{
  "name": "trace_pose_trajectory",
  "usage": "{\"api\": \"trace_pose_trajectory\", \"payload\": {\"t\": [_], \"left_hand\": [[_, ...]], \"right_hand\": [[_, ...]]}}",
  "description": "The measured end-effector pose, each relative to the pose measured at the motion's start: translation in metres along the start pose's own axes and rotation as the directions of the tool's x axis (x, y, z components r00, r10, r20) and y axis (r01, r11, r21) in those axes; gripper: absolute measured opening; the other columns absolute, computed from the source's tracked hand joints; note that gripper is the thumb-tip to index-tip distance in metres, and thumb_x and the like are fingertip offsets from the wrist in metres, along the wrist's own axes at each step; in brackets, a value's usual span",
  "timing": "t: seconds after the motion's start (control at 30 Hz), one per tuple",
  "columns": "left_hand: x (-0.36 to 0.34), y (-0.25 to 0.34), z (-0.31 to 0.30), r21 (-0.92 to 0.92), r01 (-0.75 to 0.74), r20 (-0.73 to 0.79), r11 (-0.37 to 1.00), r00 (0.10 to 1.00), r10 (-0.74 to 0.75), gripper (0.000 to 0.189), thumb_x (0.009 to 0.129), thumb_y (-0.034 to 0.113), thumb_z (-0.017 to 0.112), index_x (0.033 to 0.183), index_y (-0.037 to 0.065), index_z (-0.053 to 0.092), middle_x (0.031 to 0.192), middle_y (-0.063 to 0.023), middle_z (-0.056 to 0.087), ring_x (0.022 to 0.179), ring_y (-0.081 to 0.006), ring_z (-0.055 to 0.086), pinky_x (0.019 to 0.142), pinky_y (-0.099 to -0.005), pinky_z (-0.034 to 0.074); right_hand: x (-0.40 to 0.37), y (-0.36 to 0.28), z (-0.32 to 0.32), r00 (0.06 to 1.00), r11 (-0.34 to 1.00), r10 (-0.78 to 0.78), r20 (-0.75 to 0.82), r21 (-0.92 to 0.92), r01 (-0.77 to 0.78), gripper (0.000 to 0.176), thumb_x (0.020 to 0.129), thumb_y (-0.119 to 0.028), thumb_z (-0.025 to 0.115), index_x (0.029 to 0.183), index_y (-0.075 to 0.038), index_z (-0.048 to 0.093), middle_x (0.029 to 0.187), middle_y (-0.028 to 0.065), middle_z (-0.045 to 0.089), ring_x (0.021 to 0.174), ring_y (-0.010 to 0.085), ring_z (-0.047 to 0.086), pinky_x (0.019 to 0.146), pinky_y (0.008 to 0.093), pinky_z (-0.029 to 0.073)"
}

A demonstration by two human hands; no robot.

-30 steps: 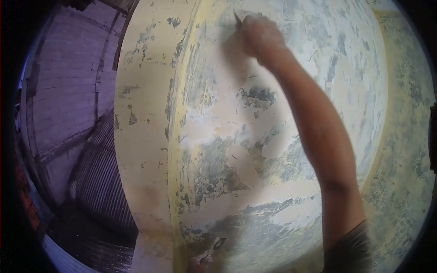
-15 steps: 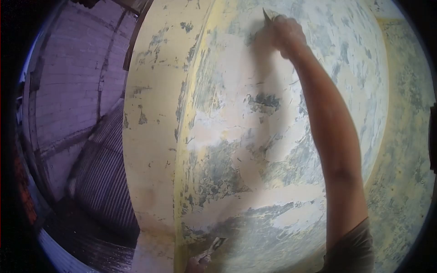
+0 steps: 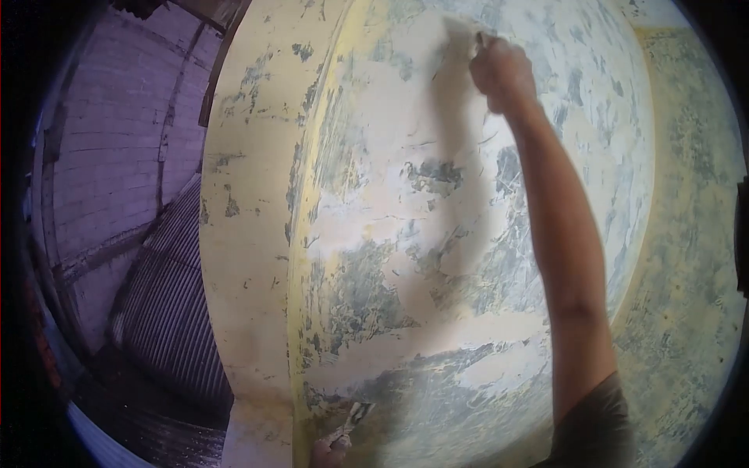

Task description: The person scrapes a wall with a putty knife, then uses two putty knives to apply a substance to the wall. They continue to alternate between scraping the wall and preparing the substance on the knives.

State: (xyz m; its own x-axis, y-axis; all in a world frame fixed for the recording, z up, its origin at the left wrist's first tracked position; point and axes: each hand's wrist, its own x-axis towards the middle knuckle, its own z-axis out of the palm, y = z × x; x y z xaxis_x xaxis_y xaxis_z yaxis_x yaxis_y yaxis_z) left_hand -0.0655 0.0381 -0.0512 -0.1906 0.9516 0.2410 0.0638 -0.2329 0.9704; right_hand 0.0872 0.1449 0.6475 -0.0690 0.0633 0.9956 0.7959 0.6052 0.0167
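High on the patchy wall [image 3: 374, 101], my right hand [image 3: 507, 74] is closed around a putty knife [image 3: 480, 37], its blade mostly hidden and seen nearly edge-on close to the surface. Pale filler is smeared over the wall in broad patches, with grey-green areas showing between them. At the bottom of the view, my left hand [image 3: 331, 451] grips a second putty knife [image 3: 360, 413], whose blade points up and right and carries whitish smears. Only part of the left hand shows.
A cream wall edge [image 3: 250, 234] with chipped spots runs vertically left of the patchy surface. Beyond it, lower down, are corrugated sheets [image 3: 175, 288] and a block wall [image 3: 109, 171]. Another mottled wall [image 3: 686, 234] meets the corner at right.
My right hand has moved right and slightly down along the wall with its putty knife, whose blade now shows less. The left hand shows a bit more. The view has shifted slightly.
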Motion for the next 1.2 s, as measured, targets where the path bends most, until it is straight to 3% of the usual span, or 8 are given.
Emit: {"api": "trace_pose_trajectory", "payload": {"t": [0.53, 0.6, 0.63, 0.77, 0.93, 0.97, 1.0, 1.2], "left_hand": [[0.002, 0.013, 0.011, -0.138, -0.235, -0.232, 0.962, 0.952, 0.200, 0.032, 0.094, 0.034, 0.056, 0.078, 0.006, 0.056, 0.064, 0.0050, 0.042, 0.057, -0.0064, 0.032, 0.052, -0.0266, 0.028], [0.001, -0.003, 0.013, 0.035, -0.162, -0.174, 0.986, 0.971, 0.166, 0.044, 0.092, 0.045, 0.056, 0.103, 0.003, 0.060, 0.085, -0.0055, 0.059, 0.075, -0.0157, 0.054, 0.065, -0.0334, 0.043], [-0.020, 0.071, 0.022, 0.245, 0.477, -0.316, 0.844, 0.862, -0.395, 0.073, 0.088, 0.052, 0.055, 0.138, 0.001, 0.038, 0.130, -0.0198, 0.051, 0.119, -0.0319, 0.050, 0.094, -0.0446, 0.042], [-0.016, 0.099, 0.017, 0.212, 0.621, -0.140, 0.755, 0.784, -0.605, 0.096, 0.085, 0.058, 0.055, 0.148, 0.002, 0.010, 0.151, -0.0225, 0.020, 0.140, -0.0367, 0.020, 0.111, -0.0475, 0.025], [0.006, -0.040, -0.011, 0.036, 0.340, 0.063, 0.940, 0.938, -0.342, 0.078, 0.089, 0.051, 0.054, 0.143, 0.000, 0.031, 0.142, -0.0226, 0.038, 0.131, -0.0352, 0.037, 0.104, -0.0462, 0.034], [-0.014, 0.017, 0.016, 0.255, 0.384, -0.468, 0.887, 0.852, -0.234, 0.054, 0.091, 0.041, 0.055, 0.126, 0.000, 0.053, 0.123, -0.0175, 0.056, 0.113, -0.0296, 0.052, 0.093, -0.0422, 0.041], [-0.012, 0.023, 0.011, 0.259, 0.384, -0.468, 0.887, 0.853, -0.233, 0.054, 0.091, 0.041, 0.055, 0.126, 0.000, 0.053, 0.123, -0.0175, 0.056, 0.113, -0.0296, 0.052, 0.093, -0.0422, 0.041], [-0.007, 0.036, 0.004, 0.028, -0.099, -0.113, 0.995, 0.988, 0.101, 0.059, 0.094, 0.034, 0.050, 0.142, 0.003, 0.035, 0.115, -0.0188, 0.058, 0.099, -0.0278, 0.055, 0.087, -0.0401, 0.042]], "right_hand": [[-0.047, -0.036, -0.017, 0.979, 0.990, -0.075, 0.187, -0.105, 0.096, 0.033, 0.095, -0.014, 0.035, 0.116, -0.004, 0.058, 0.088, 0.0227, 0.066, 0.073, 0.0348, 0.066, 0.072, 0.0410, 0.056], [-0.007, -0.025, -0.008, 0.986, 1.000, -0.009, 0.167, -0.018, 0.012, 0.033, 0.094, -0.017, 0.037, 0.114, -0.002, 0.059, 0.084, 0.0220, 0.066, 0.070, 0.0320, 0.067, 0.065, 0.0390, 0.056], [0.007, -0.023, -0.003, 0.986, 1.000, -0.010, 0.169, -0.014, 0.013, 0.033, 0.094, -0.017, 0.037, 0.114, -0.002, 0.059, 0.084, 0.0220, 0.066, 0.070, 0.0320, 0.067, 0.065, 0.0390, 0.056], [0.020, -0.038, 0.014, 0.981, 0.998, -0.045, 0.191, 0.042, 0.038, 0.032, 0.091, -0.021, 0.047, 0.111, 0.000, 0.059, 0.085, 0.0180, 0.066, 0.067, 0.0274, 0.067, 0.053, 0.0356, 0.055], [-0.034, -0.076, 0.038, 0.964, 0.988, -0.114, 0.240, -0.074, 0.136, 0.025, 0.084, -0.016, 0.058, 0.101, 0.003, 0.063, 0.097, 0.0216, 0.065, 0.089, 0.0322, 0.066, 0.075, 0.0384, 0.055], [-0.058, -0.079, 0.031, 0.948, 0.952, -0.248, 0.199, -0.130, 0.276, 0.025, 0.087, -0.015, 0.052, 0.099, 0.003, 0.063, 0.095, 0.0240, 0.065, 0.086, 0.0347, 0.066, 0.078, 0.0398, 0.054], [-0.072, -0.089, 0.018, 0.922, 0.961, -0.222, 0.318, -0.087, 0.261, 0.027, 0.087, -0.013, 0.046, 0.101, 0.003, 0.061, 0.093, 0.0244, 0.066, 0.085, 0.0363, 0.066, 0.079, 0.0397, 0.054], [-0.023, -0.057, 0.009, 0.982, 0.986, -0.139, 0.126, -0.072, 0.149, 0.034, 0.087, -0.017, 0.048, 0.112, 0.005, 0.055, 0.094, 0.0223, 0.066, 0.085, 0.0310, 0.067, 0.072, 0.0382, 0.056]]}}
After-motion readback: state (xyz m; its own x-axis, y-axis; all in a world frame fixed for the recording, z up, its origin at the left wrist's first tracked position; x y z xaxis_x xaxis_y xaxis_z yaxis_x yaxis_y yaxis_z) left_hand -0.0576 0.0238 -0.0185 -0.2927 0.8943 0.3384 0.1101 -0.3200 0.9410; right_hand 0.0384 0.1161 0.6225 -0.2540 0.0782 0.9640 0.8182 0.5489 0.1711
